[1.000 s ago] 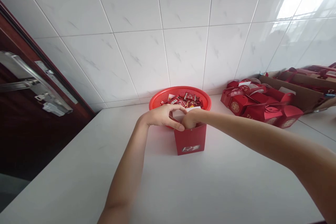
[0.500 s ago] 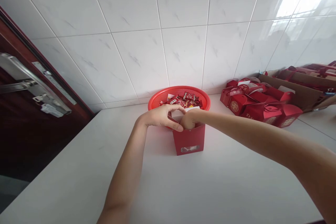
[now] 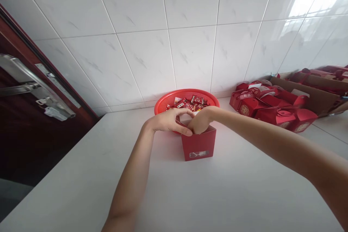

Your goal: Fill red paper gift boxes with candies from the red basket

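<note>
A red paper gift box [image 3: 198,143] stands upright on the white table, its top open and a small clear window low on its front. My left hand [image 3: 174,119] grips the box's left upper edge, thumb on the front and fingers along the back. Inside the opening is my right hand [image 3: 200,122], reaching down with its fingers hidden by the box wall. Just behind the box sits a red plastic basket [image 3: 160,107] holding wrapped candies [image 3: 198,101], partly covered by my hands.
Several folded red gift boxes [image 3: 268,107] are clustered at the right by the tiled wall [image 3: 190,54]. Beyond them is a cardboard carton [image 3: 307,96] with more red boxes. A dark red door with a metal handle [image 3: 27,87] stands at the left.
My right hand has risen slightly in the box opening, showing more of its back. My left hand keeps its hold on the box edge. The view has shifted a little.
</note>
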### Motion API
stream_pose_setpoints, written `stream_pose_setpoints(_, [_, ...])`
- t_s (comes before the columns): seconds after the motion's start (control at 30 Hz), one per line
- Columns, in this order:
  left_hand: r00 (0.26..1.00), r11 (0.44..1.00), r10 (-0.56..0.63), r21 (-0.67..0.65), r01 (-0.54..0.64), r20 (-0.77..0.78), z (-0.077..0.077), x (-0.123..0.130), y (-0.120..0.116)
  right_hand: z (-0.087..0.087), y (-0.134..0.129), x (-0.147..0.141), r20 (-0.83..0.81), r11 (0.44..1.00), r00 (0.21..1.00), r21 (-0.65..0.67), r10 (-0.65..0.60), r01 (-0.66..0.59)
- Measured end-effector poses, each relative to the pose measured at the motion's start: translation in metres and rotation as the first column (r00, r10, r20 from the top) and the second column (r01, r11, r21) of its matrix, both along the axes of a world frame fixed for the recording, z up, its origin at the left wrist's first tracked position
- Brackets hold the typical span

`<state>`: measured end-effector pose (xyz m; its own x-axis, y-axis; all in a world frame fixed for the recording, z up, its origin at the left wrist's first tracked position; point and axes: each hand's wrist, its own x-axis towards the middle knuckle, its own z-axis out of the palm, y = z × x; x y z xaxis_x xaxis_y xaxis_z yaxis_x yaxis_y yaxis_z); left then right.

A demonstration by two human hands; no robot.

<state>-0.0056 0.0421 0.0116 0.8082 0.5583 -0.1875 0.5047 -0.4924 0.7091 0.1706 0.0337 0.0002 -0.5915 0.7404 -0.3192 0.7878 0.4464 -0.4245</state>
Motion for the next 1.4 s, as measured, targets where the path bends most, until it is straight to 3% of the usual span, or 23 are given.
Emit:
stream_pose_setpoints(0.07, [1.000, 1.000, 0.004, -0.020, -0.004, 0.008, 0.000, -0.001, 0.000, 0.021, -0.010, 0.011, 0.039, 0.989, 0.997, -0.137, 0.068, -0.062])
stream_pose_setpoints(0.1, [1.000, 1.000, 0.000, -0.023, 0.000, 0.014, -0.001, -0.001, 0.000, 0.030, -0.016, 0.019, -0.019, 0.977, 0.996, -0.191, 0.090, -0.092])
stream_pose_setpoints(0.17, [1.000, 1.000, -0.006, -0.009, 0.006, 0.019, -0.001, -0.003, 0.001, 0.042, -0.029, 0.036, -0.267, 0.983, 0.962, -0.157, 0.050, -0.095])
stream_pose_setpoints(0.27, [1.000, 0.999, 0.020, 0.039, -0.020, 0.000, -0.002, -0.004, 0.001, 0.035, -0.044, 0.060, -0.634, 0.987, 0.768, 0.046, -0.091, 0.155])
stream_pose_setpoints(0.37, [1.000, 0.998, 0.013, 0.069, -0.012, -0.022, -0.003, -0.004, 0.001, 0.006, -0.053, 0.075, -0.782, 0.891, 0.596, 0.125, -0.182, 0.436])
stream_pose_setpoints(0.43, [1.000, 0.995, -0.017, 0.094, 0.018, -0.012, -0.003, -0.004, 0.001, -0.016, -0.055, 0.079, -0.788, 0.881, 0.577, 0.100, -0.214, 0.463])
stream_pose_setpoints(0.53, [0.999, 0.991, -0.031, 0.131, 0.033, -0.015, -0.003, -0.002, 0.000, -0.038, -0.058, 0.083, -0.738, 0.913, 0.623, 0.024, -0.259, 0.408])
stream_pose_setpoints(0.63, [1.000, 0.985, -0.022, 0.168, 0.022, -0.005, -0.004, -0.001, -0.002, -0.046, -0.059, 0.084, -0.746, 0.950, 0.632, -0.003, -0.209, 0.311])
stream_pose_setpoints(0.73, [1.000, 0.977, 0.013, 0.212, -0.017, 0.022, -0.007, 0.000, -0.003, -0.050, -0.058, 0.082, -0.803, 0.967, 0.580, 0.021, -0.134, 0.253])
stream_pose_setpoints(0.9, [0.995, 0.971, 0.100, 0.215, -0.100, 0.012, -0.010, 0.002, -0.003, -0.065, -0.054, 0.075, -0.859, 0.916, 0.492, 0.074, -0.142, 0.394])
stream_pose_setpoints(1.07, [0.996, 0.990, 0.082, 0.122, -0.078, -0.027, -0.009, -0.001, -0.001, -0.081, -0.053, 0.070, -0.874, 0.857, 0.474, 0.157, -0.111, 0.491])
stream_pose_setpoints(1.4, [1.000, 0.982, -0.017, 0.190, 0.019, -0.013, -0.010, 0.003, -0.001, -0.089, -0.052, 0.067, -0.917, 0.853, 0.380, 0.097, -0.124, 0.512])
